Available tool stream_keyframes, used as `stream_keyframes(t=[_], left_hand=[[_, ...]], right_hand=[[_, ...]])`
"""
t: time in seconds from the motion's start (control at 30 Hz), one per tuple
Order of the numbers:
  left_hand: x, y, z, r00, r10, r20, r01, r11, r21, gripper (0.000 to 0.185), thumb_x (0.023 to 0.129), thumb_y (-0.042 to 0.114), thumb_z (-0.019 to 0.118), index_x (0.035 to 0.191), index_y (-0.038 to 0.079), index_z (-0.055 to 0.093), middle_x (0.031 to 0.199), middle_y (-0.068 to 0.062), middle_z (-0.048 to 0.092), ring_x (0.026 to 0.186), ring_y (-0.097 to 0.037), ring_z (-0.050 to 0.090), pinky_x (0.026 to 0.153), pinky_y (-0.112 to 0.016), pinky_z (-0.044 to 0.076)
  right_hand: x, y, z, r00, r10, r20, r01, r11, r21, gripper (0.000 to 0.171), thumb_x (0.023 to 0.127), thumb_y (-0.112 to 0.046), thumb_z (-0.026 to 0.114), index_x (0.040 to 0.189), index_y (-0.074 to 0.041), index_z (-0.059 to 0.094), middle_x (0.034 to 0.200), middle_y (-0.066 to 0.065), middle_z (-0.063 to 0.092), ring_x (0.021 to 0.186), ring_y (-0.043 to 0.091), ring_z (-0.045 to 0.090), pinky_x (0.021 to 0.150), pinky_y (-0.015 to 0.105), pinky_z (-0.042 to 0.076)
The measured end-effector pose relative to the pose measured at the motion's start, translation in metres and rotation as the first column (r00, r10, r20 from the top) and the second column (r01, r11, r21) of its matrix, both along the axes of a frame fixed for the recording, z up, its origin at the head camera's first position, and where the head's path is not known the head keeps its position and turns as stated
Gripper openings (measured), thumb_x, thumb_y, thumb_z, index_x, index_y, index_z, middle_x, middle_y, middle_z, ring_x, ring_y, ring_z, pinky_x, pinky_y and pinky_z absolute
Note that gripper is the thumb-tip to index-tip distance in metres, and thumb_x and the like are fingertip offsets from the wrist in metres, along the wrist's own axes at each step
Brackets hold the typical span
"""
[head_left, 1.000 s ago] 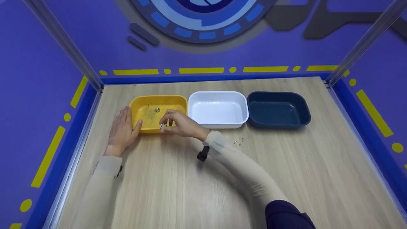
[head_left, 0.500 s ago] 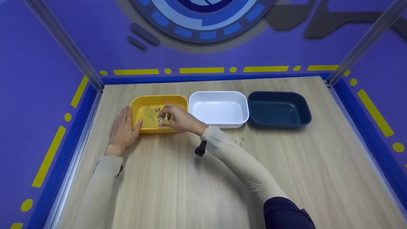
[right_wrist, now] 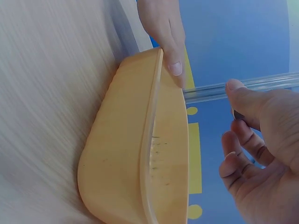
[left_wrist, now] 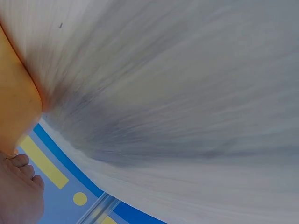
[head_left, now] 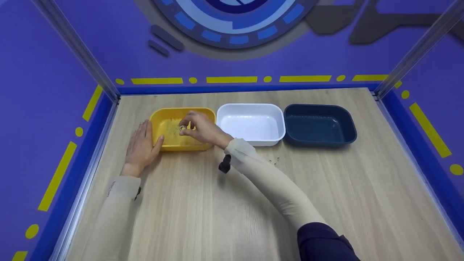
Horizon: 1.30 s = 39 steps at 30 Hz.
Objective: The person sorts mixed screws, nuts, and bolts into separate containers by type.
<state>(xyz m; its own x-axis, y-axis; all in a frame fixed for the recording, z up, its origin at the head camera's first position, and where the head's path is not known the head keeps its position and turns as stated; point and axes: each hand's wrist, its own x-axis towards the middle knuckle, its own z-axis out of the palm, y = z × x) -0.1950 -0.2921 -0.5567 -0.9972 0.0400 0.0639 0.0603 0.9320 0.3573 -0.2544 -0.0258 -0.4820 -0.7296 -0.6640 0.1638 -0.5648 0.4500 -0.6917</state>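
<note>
My right hand (head_left: 203,127) hovers over the yellow bin (head_left: 181,148), pinching a small, shiny, round metal piece (head_left: 182,127) between thumb and fingers. From the right wrist, only a dark edge of that metal piece (right_wrist: 238,115) shows, and the right hand (right_wrist: 268,144) stands above the rim. My left hand (head_left: 141,149) lies against the bin's left side, fingers straight, with its thumb at the front rim. In the left wrist view part of the yellow bin (left_wrist: 16,93) and fingertips of the left hand (left_wrist: 21,191) appear at the edge.
A white bin (head_left: 252,143) stands right of the yellow one, and a dark blue bin (head_left: 319,143) follows in the same row. Several tiny pieces (head_left: 278,159) lie on the wooden table (head_left: 203,217) in front. Blue printed walls (head_left: 253,65) enclose the table.
My right hand has moved from the yellow bin's front rim farther back over its middle, still pinching the metal piece. A similar piece seen inside earlier is now hidden. The left hand stays put.
</note>
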Motion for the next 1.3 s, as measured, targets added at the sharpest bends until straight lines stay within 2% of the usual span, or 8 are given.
stream_keyframes(t=[0.13, 0.27, 0.43, 0.57, 0.83, 1.17, 1.3], left_hand=[[0.0, 0.0, 0.001, 1.0, -0.007, -0.008, 0.007, 1.0, 0.009, 0.087, 0.113, 0.055, 0.034, 0.168, -0.007, 0.009, 0.176, -0.03, 0.014, 0.164, -0.046, 0.013, 0.135, -0.06, 0.012], [0.0, 0.0, 0.0, 1.0, -0.005, -0.003, 0.005, 1.0, 0.009, 0.087, 0.113, 0.056, 0.033, 0.168, -0.007, 0.008, 0.176, -0.029, 0.013, 0.165, -0.046, 0.012, 0.135, -0.06, 0.011], [-0.001, 0.0, 0.001, 1.0, -0.002, -0.011, 0.002, 1.0, 0.0, 0.086, 0.113, 0.055, 0.034, 0.169, -0.006, 0.009, 0.176, -0.029, 0.014, 0.165, -0.045, 0.012, 0.135, -0.06, 0.011], [0.0, -0.001, 0.001, 1.0, 0.002, -0.004, -0.002, 1.0, -0.003, 0.086, 0.113, 0.054, 0.035, 0.169, -0.006, 0.008, 0.176, -0.029, 0.013, 0.165, -0.045, 0.012, 0.135, -0.06, 0.011], [0.0, 0.0, 0.002, 1.0, 0.006, 0.0, -0.006, 1.0, 0.008, 0.086, 0.113, 0.054, 0.035, 0.169, -0.006, 0.008, 0.176, -0.03, 0.013, 0.165, -0.046, 0.012, 0.135, -0.061, 0.011], [0.0, -0.001, 0.0, 1.0, 0.011, 0.006, -0.011, 1.0, 0.008, 0.088, 0.113, 0.057, 0.033, 0.169, -0.006, 0.006, 0.177, -0.028, 0.012, 0.165, -0.045, 0.011, 0.135, -0.06, 0.01], [0.0, -0.001, -0.001, 1.0, 0.011, 0.011, -0.011, 1.0, 0.006, 0.088, 0.113, 0.057, 0.033, 0.169, -0.004, 0.006, 0.177, -0.027, 0.011, 0.165, -0.044, 0.01, 0.135, -0.06, 0.01]], right_hand=[[-0.006, -0.005, 0.0, 1.0, -0.014, -0.01, 0.014, 1.0, 0.016, 0.028, 0.101, -0.031, 0.076, 0.12, -0.011, 0.078, 0.113, 0.003, 0.069, 0.101, 0.019, 0.064, 0.085, 0.023, 0.055], [-0.012, -0.007, 0.0, 0.997, -0.049, 0.055, 0.047, 0.998, 0.038, 0.028, 0.101, -0.03, 0.076, 0.124, -0.013, 0.078, 0.116, 0.001, 0.066, 0.104, 0.019, 0.062, 0.087, 0.022, 0.055], [-0.019, -0.01, 0.0, 0.98, -0.121, 0.157, 0.115, 0.992, 0.05, 0.025, 0.101, -0.031, 0.076, 0.121, -0.016, 0.077, 0.115, -0.002, 0.062, 0.096, 0.018, 0.061, 0.072, 0.021, 0.058], [-0.024, -0.013, -0.002, 0.974, -0.148, 0.17, 0.142, 0.989, 0.044, 0.022, 0.102, -0.03, 0.075, 0.118, -0.016, 0.077, 0.115, -0.003, 0.061, 0.089, 0.015, 0.06, 0.062, 0.022, 0.058], [-0.028, -0.018, -0.002, 0.959, -0.178, 0.221, 0.175, 0.984, 0.031, 0.022, 0.101, -0.031, 0.076, 0.118, -0.019, 0.076, 0.116, -0.005, 0.06, 0.088, 0.015, 0.061, 0.058, 0.023, 0.06], [-0.028, -0.014, -0.006, 0.984, -0.125, 0.129, 0.128, 0.992, -0.016, 0.029, 0.102, -0.033, 0.074, 0.122, -0.013, 0.077, 0.115, 0.0, 0.061, 0.085, 0.015, 0.06, 0.052, 0.025, 0.058], [-0.029, -0.013, -0.01, 0.983, -0.147, 0.11, 0.147, 0.989, 0.005, 0.032, 0.101, -0.034, 0.075, 0.125, -0.012, 0.077, 0.119, 0.001, 0.063, 0.095, 0.015, 0.06, 0.065, 0.021, 0.058]])
